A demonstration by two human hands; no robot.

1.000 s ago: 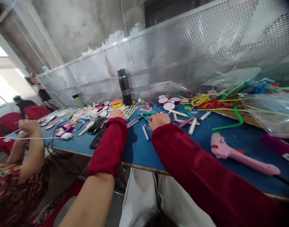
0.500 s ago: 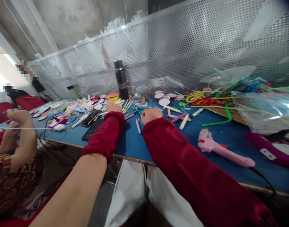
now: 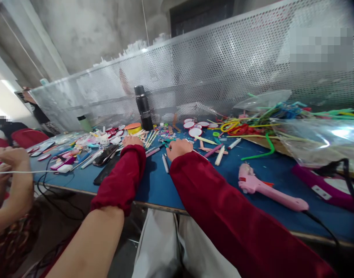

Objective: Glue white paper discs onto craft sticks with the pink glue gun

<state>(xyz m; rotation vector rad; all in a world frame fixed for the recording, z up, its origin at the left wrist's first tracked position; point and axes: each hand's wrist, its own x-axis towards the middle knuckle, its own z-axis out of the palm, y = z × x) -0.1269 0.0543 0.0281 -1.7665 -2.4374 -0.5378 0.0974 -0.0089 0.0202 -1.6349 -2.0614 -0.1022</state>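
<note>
My left hand reaches over the crowded middle of the table, beside a bunch of pale sticks and markers; its fingertips are hidden behind its back. My right hand is low over the tabletop with its fingers bent down, close to a small teal piece. Whatever lies in those fingers is too small to make out. A grey-white marker lies just left of the right wrist. To the right are a cream marker and a mauve stick.
A pink glue gun lies at the right, near a purple power strip and a plastic bag. Behind my hands stands a black bottle. Dark phones lie to the left. A co-worker's arm shows at far left.
The camera view has tilted and shifted slightly, so the table sits a little lower and further left. Both hands stay at about the same places over the table.
</note>
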